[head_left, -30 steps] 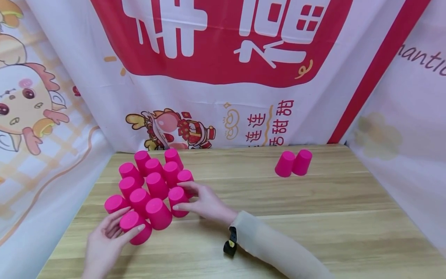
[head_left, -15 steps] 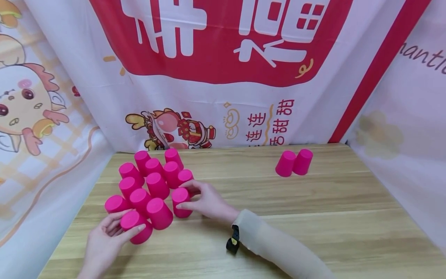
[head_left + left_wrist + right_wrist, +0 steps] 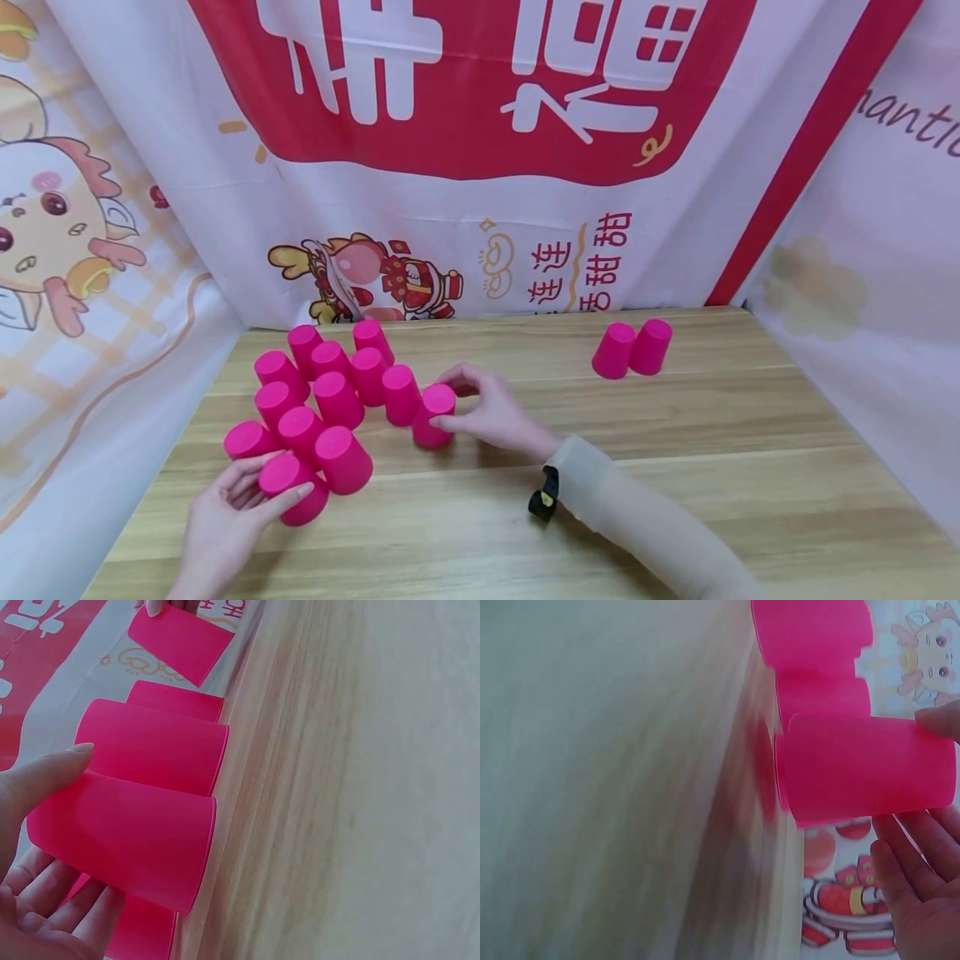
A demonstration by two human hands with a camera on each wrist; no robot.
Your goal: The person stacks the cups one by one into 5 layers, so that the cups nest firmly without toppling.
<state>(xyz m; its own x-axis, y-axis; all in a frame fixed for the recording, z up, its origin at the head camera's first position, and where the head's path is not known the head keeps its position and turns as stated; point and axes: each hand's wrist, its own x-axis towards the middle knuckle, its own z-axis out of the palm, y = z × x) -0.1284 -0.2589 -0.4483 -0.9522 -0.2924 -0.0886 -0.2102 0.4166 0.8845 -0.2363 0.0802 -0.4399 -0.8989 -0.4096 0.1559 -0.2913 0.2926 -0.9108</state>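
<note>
Right hand [image 3: 491, 410] farther right than before, fingers [image 3: 897, 876] around pink cup [image 3: 427, 411].

left hand [image 3: 45, 919] holds pink cup [image 3: 127, 840] | right hand [image 3: 155, 606] holds farther cup [image 3: 180, 643]

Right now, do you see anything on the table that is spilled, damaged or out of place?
Nothing looks spilled or damaged. Two pink cups seem odd, standing at the back right of the table, apart from the main cluster of cups.
</note>
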